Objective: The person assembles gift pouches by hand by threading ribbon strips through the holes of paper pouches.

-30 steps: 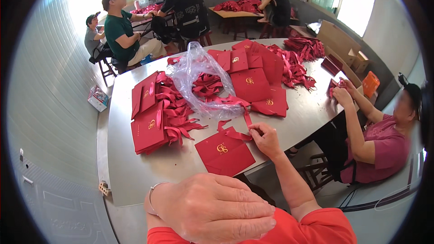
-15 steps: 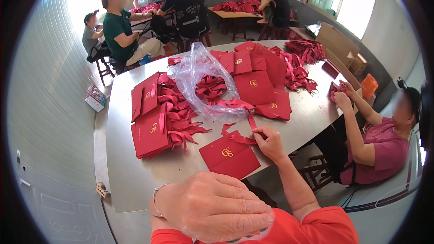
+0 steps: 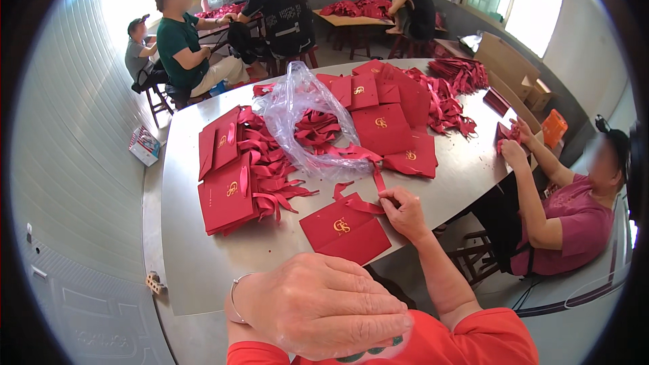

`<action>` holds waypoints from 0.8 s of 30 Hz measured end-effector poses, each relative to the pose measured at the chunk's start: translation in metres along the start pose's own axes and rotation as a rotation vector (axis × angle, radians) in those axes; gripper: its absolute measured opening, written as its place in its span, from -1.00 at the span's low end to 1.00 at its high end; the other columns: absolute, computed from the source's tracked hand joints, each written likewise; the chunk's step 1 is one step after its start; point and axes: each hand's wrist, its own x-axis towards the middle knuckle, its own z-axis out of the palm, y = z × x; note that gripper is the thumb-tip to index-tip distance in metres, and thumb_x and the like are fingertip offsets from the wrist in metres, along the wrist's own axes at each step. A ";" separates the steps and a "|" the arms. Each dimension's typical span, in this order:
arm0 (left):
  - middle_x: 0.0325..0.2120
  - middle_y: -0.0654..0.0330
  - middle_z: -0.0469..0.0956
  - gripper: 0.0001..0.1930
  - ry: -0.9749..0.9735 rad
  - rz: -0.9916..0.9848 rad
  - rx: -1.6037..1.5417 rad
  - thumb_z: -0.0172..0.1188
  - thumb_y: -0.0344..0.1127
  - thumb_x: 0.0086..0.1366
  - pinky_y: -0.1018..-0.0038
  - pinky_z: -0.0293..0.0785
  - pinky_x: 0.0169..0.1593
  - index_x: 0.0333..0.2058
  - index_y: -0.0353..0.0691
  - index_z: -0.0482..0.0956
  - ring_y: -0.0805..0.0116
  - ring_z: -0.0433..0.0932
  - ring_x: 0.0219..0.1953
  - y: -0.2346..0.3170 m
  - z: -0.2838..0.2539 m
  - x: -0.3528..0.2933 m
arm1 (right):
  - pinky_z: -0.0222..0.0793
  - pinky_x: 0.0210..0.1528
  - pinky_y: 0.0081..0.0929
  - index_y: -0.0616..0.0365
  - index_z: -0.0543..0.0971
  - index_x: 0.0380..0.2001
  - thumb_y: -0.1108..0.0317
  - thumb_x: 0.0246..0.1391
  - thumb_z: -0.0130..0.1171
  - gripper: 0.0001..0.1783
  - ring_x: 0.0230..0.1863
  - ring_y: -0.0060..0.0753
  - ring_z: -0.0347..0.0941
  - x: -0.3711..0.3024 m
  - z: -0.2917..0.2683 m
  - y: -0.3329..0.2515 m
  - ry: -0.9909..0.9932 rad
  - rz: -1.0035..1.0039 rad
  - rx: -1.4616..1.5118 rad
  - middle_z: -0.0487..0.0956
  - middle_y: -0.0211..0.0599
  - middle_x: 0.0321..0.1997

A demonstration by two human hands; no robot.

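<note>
My right hand (image 3: 403, 212) pinches a red ribbon (image 3: 378, 179) between thumb and forefinger at the table's near edge. From there the ribbon runs up toward the clear plastic bag (image 3: 307, 149). Just left of that hand lies a flat red paper gift bag (image 3: 345, 233) with a gold emblem, a ribbon across its top edge. My left hand (image 3: 331, 307), a bracelet at its wrist, is raised in front of my chest, close to the camera. Its fingers are stretched out side by side, and nothing shows in it; its palm is hidden.
Stacked red gift bags (image 3: 226, 199) with ribbon handles lie at the left of the metal table (image 3: 182, 263), more (image 3: 385, 128) beyond the plastic bag. At the right a seated person (image 3: 574, 209) handles a small red piece. Other people sit at tables behind; cardboard boxes (image 3: 507, 61) stand far right.
</note>
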 end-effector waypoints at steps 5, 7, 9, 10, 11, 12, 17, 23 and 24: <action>-0.46 -0.02 0.66 -0.85 0.004 0.009 0.015 0.34 -0.44 0.13 0.45 0.63 -0.38 -0.33 -0.39 0.66 0.24 0.70 -0.44 0.000 0.000 -0.001 | 0.46 -0.28 -0.42 0.22 0.62 -0.33 0.49 0.02 0.21 -0.89 -0.33 -0.23 0.58 -0.001 0.000 0.000 0.004 0.003 0.001 0.62 -0.16 -0.37; -0.46 -0.02 0.66 -0.85 -0.001 0.003 0.027 0.33 -0.44 0.13 0.45 0.63 -0.38 -0.33 -0.40 0.66 0.24 0.70 -0.44 0.000 -0.001 0.000 | 0.46 -0.27 -0.42 0.22 0.62 -0.33 0.49 0.02 0.21 -0.89 -0.32 -0.22 0.58 0.000 0.000 0.001 0.006 -0.021 0.000 0.62 -0.15 -0.37; -0.46 -0.02 0.66 -0.85 0.002 0.003 0.022 0.33 -0.45 0.13 0.46 0.63 -0.38 -0.33 -0.40 0.66 0.25 0.70 -0.43 -0.001 -0.001 0.000 | 0.46 -0.27 -0.42 0.22 0.62 -0.33 0.49 0.01 0.21 -0.88 -0.32 -0.22 0.58 0.000 0.001 0.001 0.009 -0.041 -0.002 0.62 -0.15 -0.37; -0.46 -0.02 0.66 -0.85 0.002 0.001 0.021 0.33 -0.45 0.13 0.46 0.63 -0.38 -0.33 -0.40 0.66 0.25 0.70 -0.43 -0.001 -0.002 0.000 | 0.46 -0.27 -0.42 0.22 0.62 -0.33 0.49 0.01 0.21 -0.88 -0.32 -0.22 0.58 0.000 0.000 0.000 0.006 -0.035 0.001 0.62 -0.15 -0.37; -0.46 -0.02 0.66 -0.85 -0.003 -0.006 0.022 0.33 -0.45 0.12 0.47 0.63 -0.38 -0.34 -0.40 0.66 0.25 0.70 -0.43 -0.001 -0.002 0.000 | 0.46 -0.27 -0.42 0.22 0.62 -0.32 0.49 0.01 0.21 -0.88 -0.32 -0.22 0.58 0.000 0.000 -0.001 0.003 -0.030 0.004 0.62 -0.15 -0.37; -0.46 -0.02 0.66 -0.86 -0.008 -0.013 0.021 0.33 -0.46 0.12 0.47 0.63 -0.39 -0.34 -0.40 0.66 0.25 0.70 -0.43 -0.001 -0.002 0.000 | 0.46 -0.27 -0.42 0.22 0.62 -0.32 0.49 0.01 0.21 -0.88 -0.32 -0.22 0.58 0.000 0.000 0.000 0.003 -0.029 0.004 0.62 -0.15 -0.37; -0.45 -0.01 0.66 -0.86 -0.026 -0.020 0.024 0.33 -0.48 0.10 0.48 0.63 -0.38 -0.34 -0.39 0.66 0.25 0.70 -0.43 -0.004 -0.002 0.001 | 0.46 -0.27 -0.42 0.22 0.62 -0.33 0.50 0.01 0.21 -0.89 -0.33 -0.21 0.58 0.001 0.000 0.000 0.006 -0.031 -0.007 0.62 -0.15 -0.38; -0.44 -0.01 0.67 -0.86 -0.046 -0.021 0.033 0.32 -0.47 0.10 0.48 0.63 -0.38 -0.34 -0.38 0.66 0.25 0.70 -0.41 -0.007 -0.002 0.000 | 0.46 -0.28 -0.43 0.23 0.62 -0.34 0.50 0.01 0.21 -0.89 -0.33 -0.23 0.59 0.001 0.000 0.003 0.014 -0.064 -0.016 0.62 -0.15 -0.38; -0.44 -0.01 0.67 -0.86 -0.056 -0.026 0.031 0.31 -0.46 0.11 0.48 0.62 -0.37 -0.34 -0.38 0.66 0.25 0.70 -0.41 -0.007 -0.003 0.000 | 0.46 -0.28 -0.43 0.23 0.62 -0.34 0.50 0.01 0.21 -0.89 -0.33 -0.23 0.59 0.001 0.001 0.003 0.013 -0.063 -0.016 0.62 -0.15 -0.38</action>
